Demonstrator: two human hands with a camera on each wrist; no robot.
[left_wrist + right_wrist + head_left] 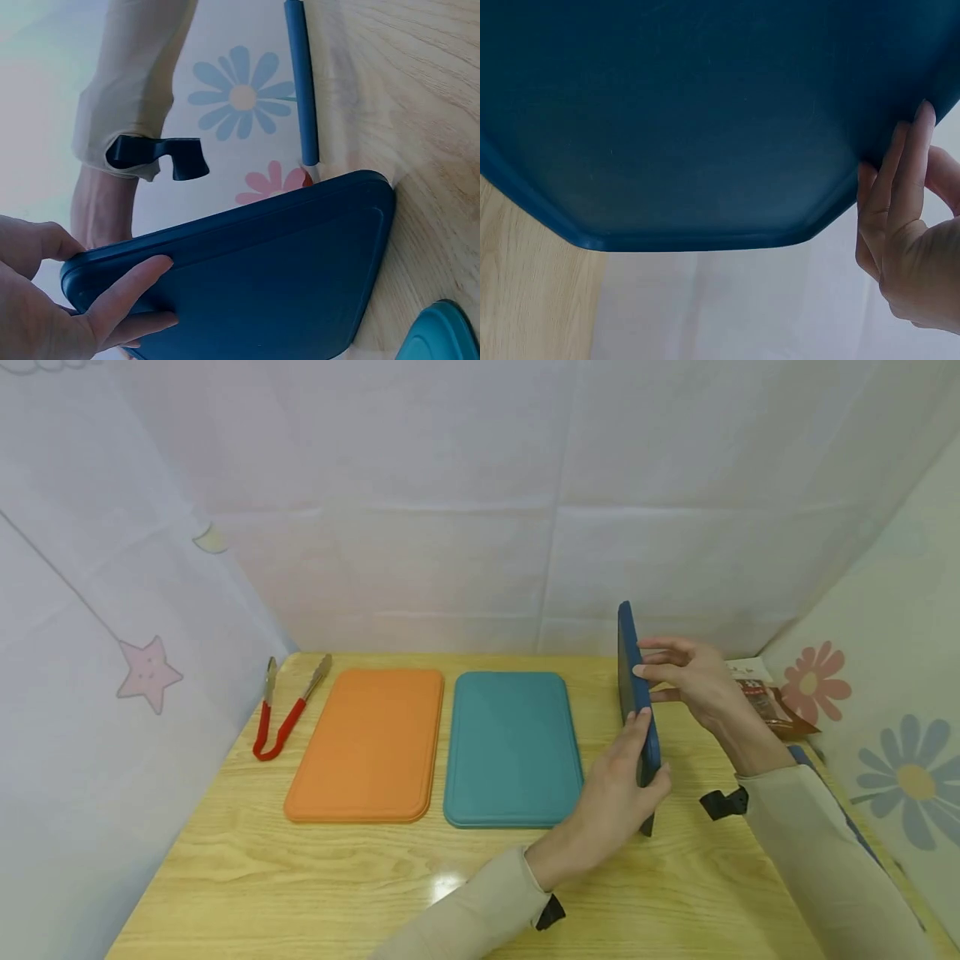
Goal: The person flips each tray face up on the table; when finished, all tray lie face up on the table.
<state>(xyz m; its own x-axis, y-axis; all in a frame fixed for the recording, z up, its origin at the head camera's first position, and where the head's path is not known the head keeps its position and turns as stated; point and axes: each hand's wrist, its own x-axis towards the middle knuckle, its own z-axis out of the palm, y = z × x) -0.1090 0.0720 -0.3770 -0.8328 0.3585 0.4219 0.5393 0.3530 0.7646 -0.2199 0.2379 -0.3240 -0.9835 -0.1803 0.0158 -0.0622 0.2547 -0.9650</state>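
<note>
A dark blue tray (628, 643) stands on edge over the right part of the table, held between both hands. My left hand (607, 802) grips its near end; in the left wrist view, fingers lie on the tray's face (277, 277) with the thumb at the rim. Higher up, my right hand (697, 681) pinches the upper rim. In the right wrist view its fingers press one side of the tray (705, 157), the thumb partly hidden behind. Left of the hands, a teal tray (513, 747) and an orange tray (367, 743) lie flat side by side.
Red-handled tongs (279, 735) lie spread at the far left. Behind the right hand is a brown and white packet (776, 706), partly covered. Another blue flat piece (801, 756) shows by the right sleeve. White cloth walls (420, 527) enclose the table (315, 885).
</note>
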